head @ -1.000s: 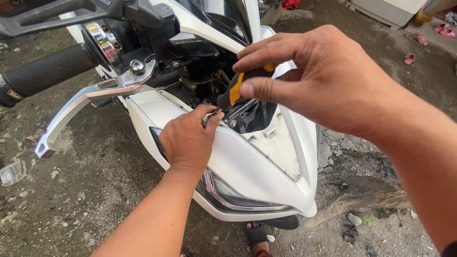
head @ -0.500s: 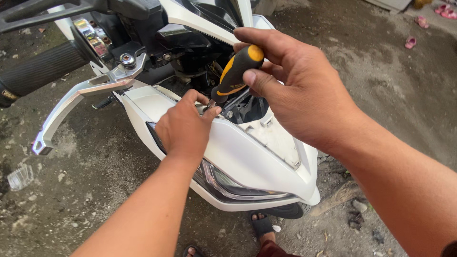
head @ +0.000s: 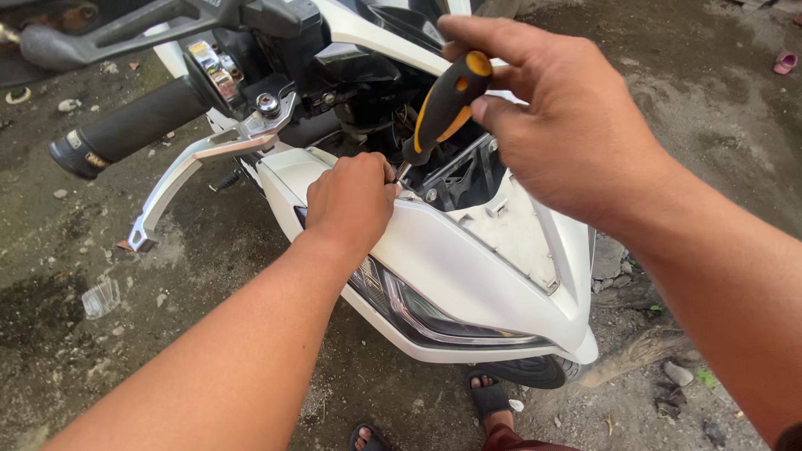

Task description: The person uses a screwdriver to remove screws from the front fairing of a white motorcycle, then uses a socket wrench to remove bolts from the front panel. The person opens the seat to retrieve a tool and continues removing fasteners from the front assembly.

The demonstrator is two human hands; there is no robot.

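My right hand (head: 560,125) grips the black and orange handle of a screwdriver (head: 443,108), which points down into the opened front of a white scooter. My left hand (head: 351,200) rests closed on the white front cover (head: 468,259), its fingertips pinched at the screwdriver's metal tip by the cover's upper edge. What those fingers pinch is hidden. Dark inner parts (head: 455,171) show in the gap behind the cover. The headlight (head: 426,313) sits below my left wrist.
The black handlebar grip (head: 125,129) and silver brake lever (head: 180,179) stick out at the left. The front tyre (head: 530,372) touches dirt ground strewn with stones. Someone's sandalled feet (head: 489,397) show below the scooter. A pink sandal (head: 785,61) lies at the far right.
My right hand has lifted and tilted, so the screwdriver handle now stands out clearly above my fingers. The view has shifted slightly; my left hand stays at the cover's edge.
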